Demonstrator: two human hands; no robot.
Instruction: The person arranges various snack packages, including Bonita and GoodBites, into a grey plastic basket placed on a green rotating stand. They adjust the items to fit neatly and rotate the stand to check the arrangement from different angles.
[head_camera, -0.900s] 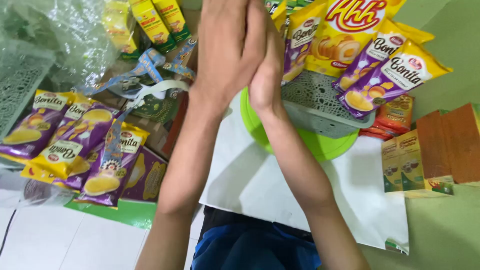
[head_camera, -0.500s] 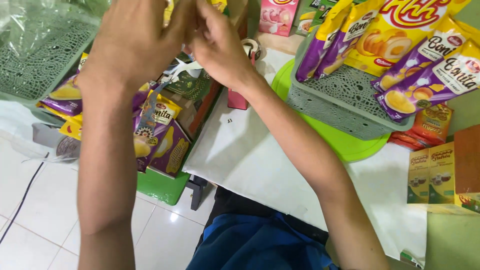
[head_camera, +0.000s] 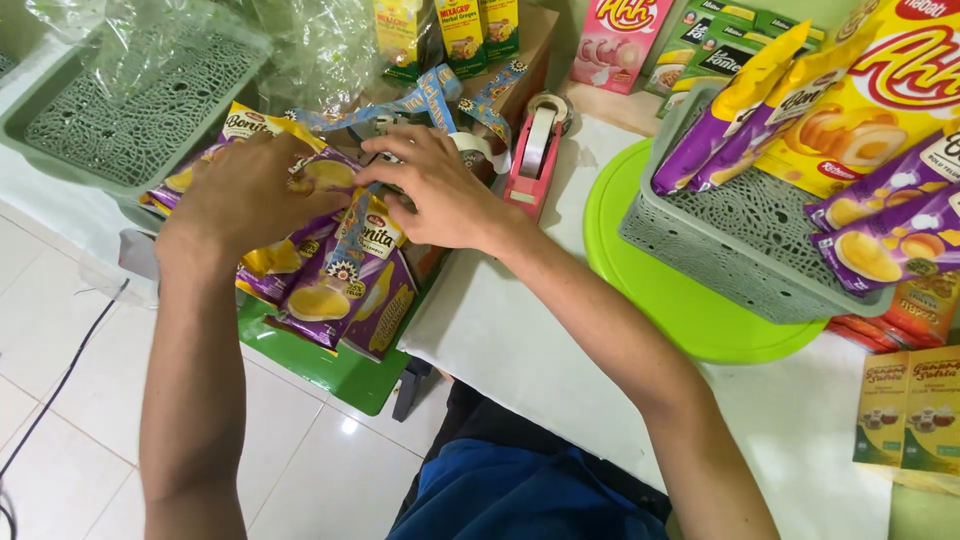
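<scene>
Both hands pressed flat, fingers spread: the left hand (head_camera: 245, 190) and right hand (head_camera: 435, 190) on the snack packets (head_camera: 330, 275). The heap overhung the green tray (head_camera: 335, 370), so a nudge could have slid packets to the floor.

Purple and yellow snack packets (head_camera: 330, 280), glossy and sealed, piled in a loose overlapping heap on a green tray (head_camera: 345, 375) at the left edge of the white table. Lying mostly flat, some tilted, the lower ones fanning toward the tray's front edge and overhanging the floor side. Pictures of round yellow biscuits on the fronts. Upper packets covered by the left hand (head_camera: 245, 190), pressed palm-down on the pile. Right hand (head_camera: 435, 190) just beside it, fingers curled onto the top of the heap, touching a packet near a blue patterned ribbon (head_camera: 430, 90).
</scene>
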